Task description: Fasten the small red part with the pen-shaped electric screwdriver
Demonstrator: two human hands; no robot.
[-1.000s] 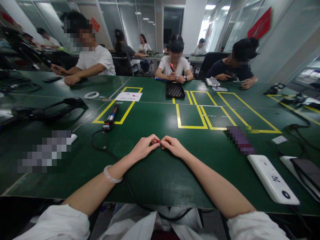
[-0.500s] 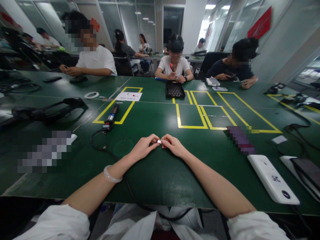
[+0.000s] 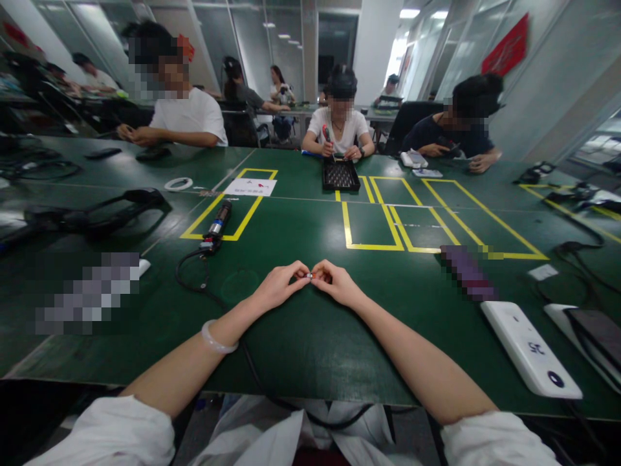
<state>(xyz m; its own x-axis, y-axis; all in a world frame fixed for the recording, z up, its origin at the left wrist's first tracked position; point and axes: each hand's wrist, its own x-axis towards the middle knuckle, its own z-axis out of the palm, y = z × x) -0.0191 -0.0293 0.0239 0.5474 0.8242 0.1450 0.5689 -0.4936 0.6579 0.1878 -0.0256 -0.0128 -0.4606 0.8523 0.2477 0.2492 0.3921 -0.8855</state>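
Slip risk in a two-handed pinch

Near, black cable (image 3: 251, 370) passing beneath the left forearm (image 3: 182, 366), liable to snag on a careless sweep. Farther in, at the middle: small piece (image 3: 310, 276) with flecks of red and white, held above the green table (image 3: 310, 349), pinched between fingertips of both left hand (image 3: 282, 287) and right hand (image 3: 339, 285); shape mostly hidden by fingers. Likely to spring loose if squeezed unevenly, and hard to find if dropped. Farther left, dark cylindrical device (image 3: 219, 220), apparently joined to that cable, hence draggable by any tug. Far, black tray (image 3: 340, 176).
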